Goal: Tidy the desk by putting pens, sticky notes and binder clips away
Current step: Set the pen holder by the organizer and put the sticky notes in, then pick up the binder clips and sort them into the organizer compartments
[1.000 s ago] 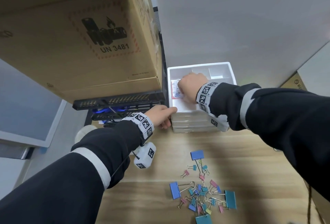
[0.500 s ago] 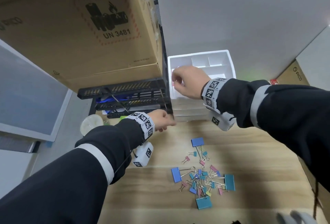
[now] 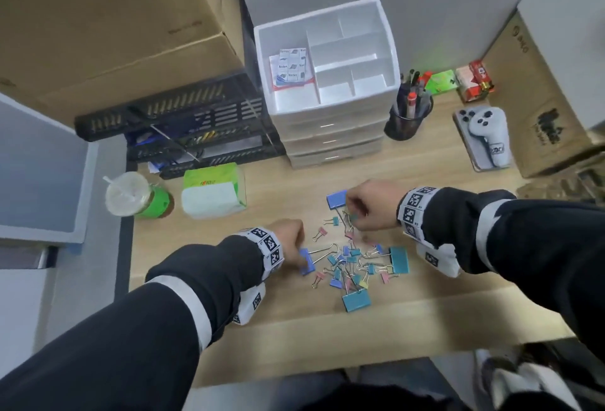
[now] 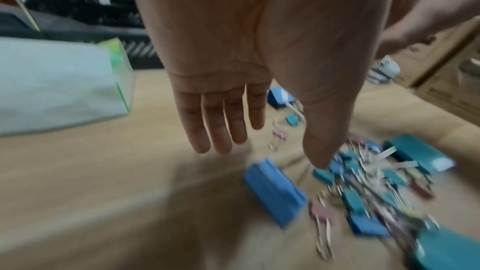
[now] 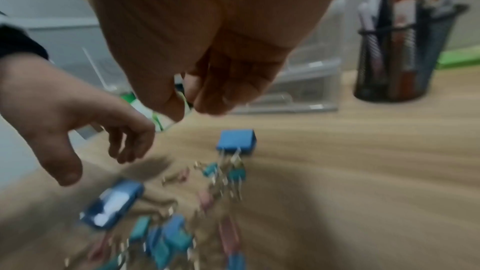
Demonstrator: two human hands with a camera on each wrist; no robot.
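Note:
A heap of coloured binder clips [image 3: 353, 263] lies on the wooden desk [image 3: 458, 214]. My left hand [image 3: 294, 247] hovers at the heap's left edge, fingers straight, just above a blue clip [image 3: 307, 261] that also shows in the left wrist view [image 4: 272, 192]. My right hand [image 3: 355, 211] hangs over the heap's far side beside a large blue clip [image 3: 337, 198], its fingers [image 5: 207, 102] loosely curled and holding nothing. A pack of sticky notes [image 3: 289, 67] lies in the top tray of the white drawer unit [image 3: 389, 50]. Pens stand in a black mesh cup [image 3: 407, 119].
A big cardboard box [image 3: 114, 34] sits on a black tray rack [image 3: 196, 126] at the left. A tissue pack [image 3: 212, 194] and a lidded cup with a straw [image 3: 127, 196] stand near my left hand. A controller [image 3: 484, 135] and another box [image 3: 540, 109] are at the right.
Both hands have come down from the drawer unit to the binder clip heap. The right hand has left the sticky notes in the top tray. The head view has tilted down.

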